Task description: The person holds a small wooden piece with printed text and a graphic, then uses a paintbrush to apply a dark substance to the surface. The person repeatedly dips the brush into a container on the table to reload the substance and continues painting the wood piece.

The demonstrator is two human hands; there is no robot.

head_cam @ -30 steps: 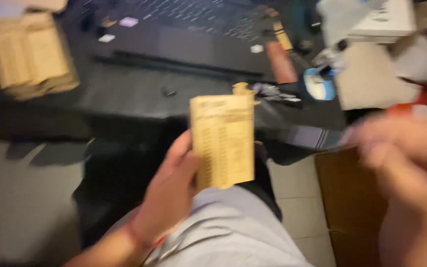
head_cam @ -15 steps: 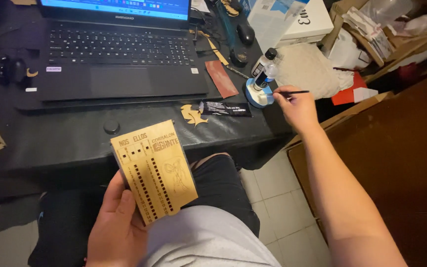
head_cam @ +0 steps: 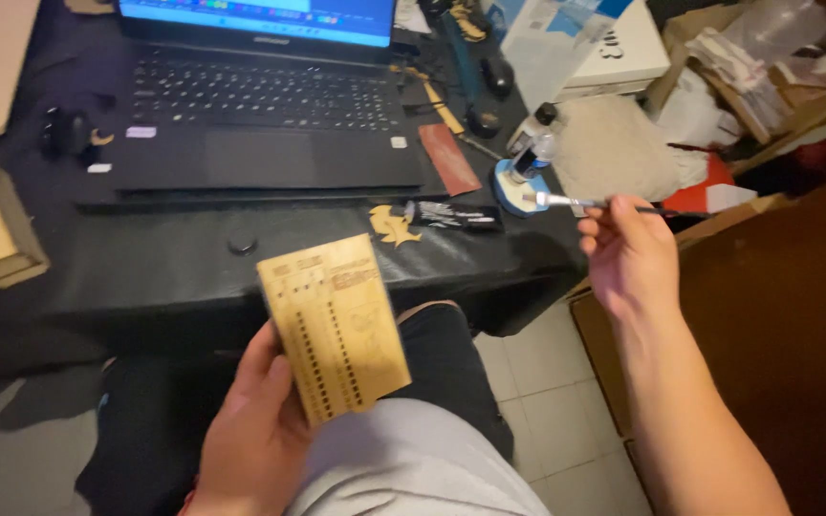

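Laptop (head_cam: 265, 105) at upper centre of frame, on the bench (head_cam: 164, 263). Tube (head_cam: 451, 214) lies on the bench edge, right of and below the laptop. Glue pot (head_cam: 518, 177) right of the tube, at the bench corner. Box (head_cam: 623, 48) at upper right, behind the pot. Wooden panel (head_cam: 336, 325) at lower centre, in front of the bench, over the lap, held in the left hand (head_cam: 250, 430). Right hand (head_cam: 628, 253) at right of frame, just below the pot, holds a brush (head_cam: 576, 202) whose tip lies at the pot.

In my left hand (head_cam: 250, 435) I see a tan wooden panel (head_cam: 335, 325) with dark engraved hole rows; beyond my right hand (head_cam: 628, 253), a blue dish (head_cam: 513, 191).
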